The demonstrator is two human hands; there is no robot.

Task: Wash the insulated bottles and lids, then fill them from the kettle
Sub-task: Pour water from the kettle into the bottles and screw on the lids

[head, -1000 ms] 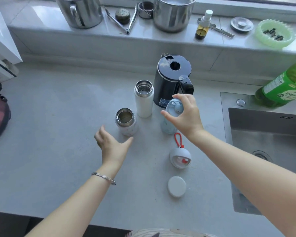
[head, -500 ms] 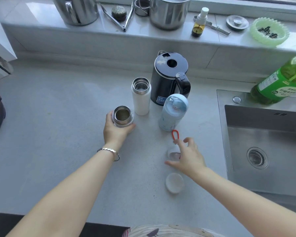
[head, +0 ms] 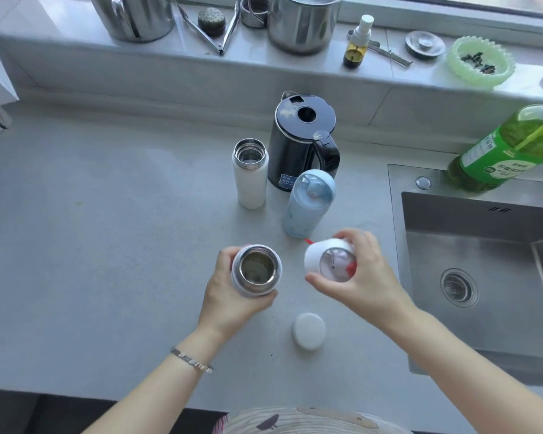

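Two pieces in hand: my left grip [head: 232, 297] wraps the open bottle [head: 257, 270] over the counter [head: 107, 245], my right grip [head: 365, 278] pinches the lid [head: 325, 258] beside it; I judge washing begins, so next carry both to the sink [head: 489, 233].

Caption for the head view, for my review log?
Left hand grips an open short bottle; right hand holds a domed lid beside it, at the counter.

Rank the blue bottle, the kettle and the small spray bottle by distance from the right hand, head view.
1. Blue bottle, just beyond the right hand.
2. Kettle, behind that bottle.
3. Spray bottle, back on the sill.
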